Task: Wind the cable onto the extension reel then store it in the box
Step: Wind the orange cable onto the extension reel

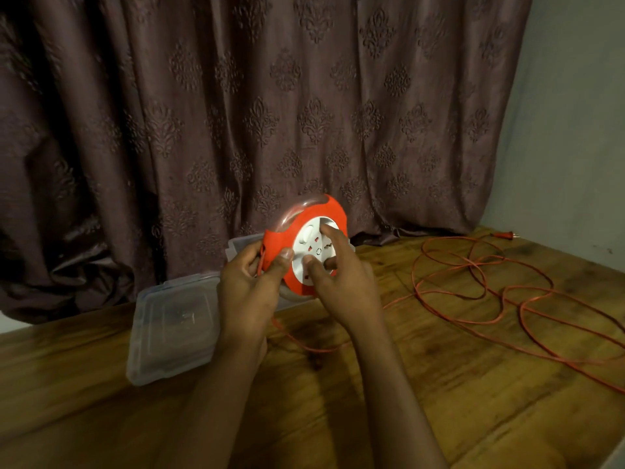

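I hold a round red extension reel [306,218] with a white socket face up off the wooden table, tilted toward me. My left hand [248,292] grips its left rim, thumb on the red edge. My right hand [341,286] rests on the white socket disc, fingers spread over it. The thin orange cable [473,292] lies in loose loops across the table to the right, and its plug [504,235] sits at the far right by the wall. A strand runs from under my hands toward those loops. The clear plastic box [241,243] stands behind the reel, mostly hidden.
A clear plastic lid [169,330] lies flat on the table left of my hands. A dark patterned curtain [270,113] hangs behind the table. A pale wall [568,130] closes the right side. The table's wood surface [439,401] stretches toward me.
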